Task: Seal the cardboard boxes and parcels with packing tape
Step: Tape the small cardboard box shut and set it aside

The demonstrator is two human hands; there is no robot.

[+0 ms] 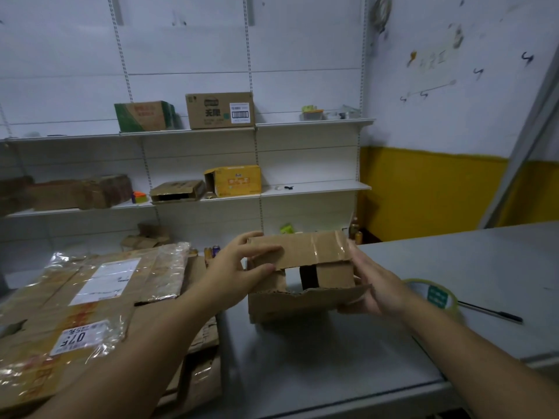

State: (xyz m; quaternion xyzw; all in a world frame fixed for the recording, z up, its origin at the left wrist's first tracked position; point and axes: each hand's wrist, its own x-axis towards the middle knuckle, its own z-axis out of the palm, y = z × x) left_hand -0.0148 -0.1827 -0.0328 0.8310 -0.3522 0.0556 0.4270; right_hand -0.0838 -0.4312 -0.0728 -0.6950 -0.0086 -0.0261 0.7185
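Room: grey table (pixel 332 358) in a white-walled packing corner with a yellow band low on the wall
Left hand (pixel 239 267): at 9 o'clock of the small cardboard box (pixel 302 276); curled on its left end, pinching the upper flap between fingers above and a digit below
Right hand (pixel 378 285): at 3 o'clock; palm flat on the right wall, fingers fairly straight and running under the lower flap; pressing, not curled
Box place: between both hands, table centre; whether it rests on the table or is lifted, I cannot tell
Handling: probably light and near empty; thin, worn board with a torn lower flap edge; old clear tape on top looks slick; walls likely buckle if squeezed
Hold: best by the two short ends, near the corners, not by the loose flaps
Pointing: open side faces 6 o'clock, toward the person; flaps unclosed
Long axis: 9 to 3 o'clock
Tape roll (pixel 435 293): just beside the right hand at 3 o'clock, flat on the table; pen (pixel 490 311) beyond it
Parcels (pixel 90 297): flat, film-wrapped stack at 8 o'clock
Shelves (pixel 314 187): at 12 o'clock, carrying more cartons
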